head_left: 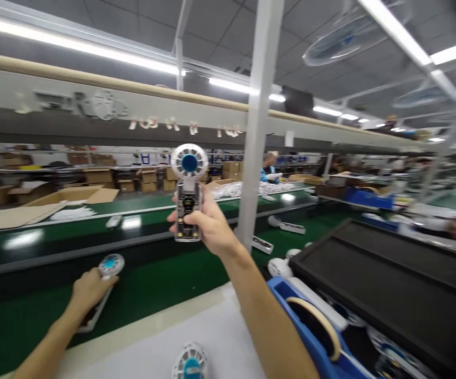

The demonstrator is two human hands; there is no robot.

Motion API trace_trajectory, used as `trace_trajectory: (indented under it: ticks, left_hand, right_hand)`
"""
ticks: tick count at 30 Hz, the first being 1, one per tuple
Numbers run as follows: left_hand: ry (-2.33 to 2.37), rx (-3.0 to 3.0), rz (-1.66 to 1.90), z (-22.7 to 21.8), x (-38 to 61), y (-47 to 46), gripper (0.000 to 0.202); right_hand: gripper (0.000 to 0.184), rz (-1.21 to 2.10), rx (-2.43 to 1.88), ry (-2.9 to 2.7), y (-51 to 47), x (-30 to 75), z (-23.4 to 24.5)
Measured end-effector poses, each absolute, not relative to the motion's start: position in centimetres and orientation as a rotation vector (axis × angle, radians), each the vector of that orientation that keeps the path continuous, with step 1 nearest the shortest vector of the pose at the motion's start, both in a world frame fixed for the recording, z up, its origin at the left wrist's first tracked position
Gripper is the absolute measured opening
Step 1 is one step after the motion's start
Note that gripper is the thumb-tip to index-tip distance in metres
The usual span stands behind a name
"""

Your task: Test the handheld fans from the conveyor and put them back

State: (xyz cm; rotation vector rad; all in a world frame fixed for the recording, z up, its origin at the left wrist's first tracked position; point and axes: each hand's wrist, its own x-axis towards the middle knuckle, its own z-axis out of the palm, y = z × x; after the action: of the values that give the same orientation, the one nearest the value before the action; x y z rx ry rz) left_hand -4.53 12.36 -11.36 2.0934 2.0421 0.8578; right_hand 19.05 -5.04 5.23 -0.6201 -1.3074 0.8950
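My right hand [208, 221] grips a white handheld fan [189, 163] upright in front of me. Its round head has a blue centre, and the handle shows dark inner parts with the thumb lying across them. Low on the left, my left hand [89, 289] is closed round a second handheld fan [111, 263], its blue-centred head poking out above the fingers and its handle slanting down over the green belt. A third fan head [191, 363] lies on the white work surface [145, 347] at the bottom edge, partly cut off.
A green conveyor belt [165, 279] runs across, with a fan [287, 225] lying on it. At right stand a blue bin [287, 295] holding a tape roll [318, 321] and a black tray [370, 263]. A metal post [257, 126] rises ahead. A person [269, 171] works beyond.
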Motion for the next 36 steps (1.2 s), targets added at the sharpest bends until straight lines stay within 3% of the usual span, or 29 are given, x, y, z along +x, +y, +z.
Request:
trace_trajectory:
  ticks: [6,10,20,25,31,36]
  left_hand:
    - [1.996,2.273,0.836,-9.5,-5.5,12.4,0.049]
    - [1.699,2.439,0.894,-8.8,-2.5,10.3,0.041]
    - [1.431,2.473,0.92,-15.2,-0.1,6.1,0.043]
    - [1.41,2.462,0.894,-15.0,-0.5,6.5,0.039]
    - [1.345,2.464,0.841,-15.0,-0.6,6.2,0.029]
    - [1.305,2.43,0.832,-14.7,-0.7,5.9,0.022]
  right_hand:
    - [0.075,0.891,-0.619,-1.325,-5.8,18.6,5.6]
    - [0.08,0.916,-0.626,-1.293,-5.9,18.0,5.7]
    - [0.097,0.989,-0.687,-1.343,-6.1,18.0,5.6]
    - [0.09,1.024,-0.675,-1.328,-5.8,17.7,5.4]
    - [0.069,0.989,-0.698,-1.313,-5.7,17.8,5.4]
    - [0.071,0.981,-0.685,-1.298,-5.6,17.7,5.3]
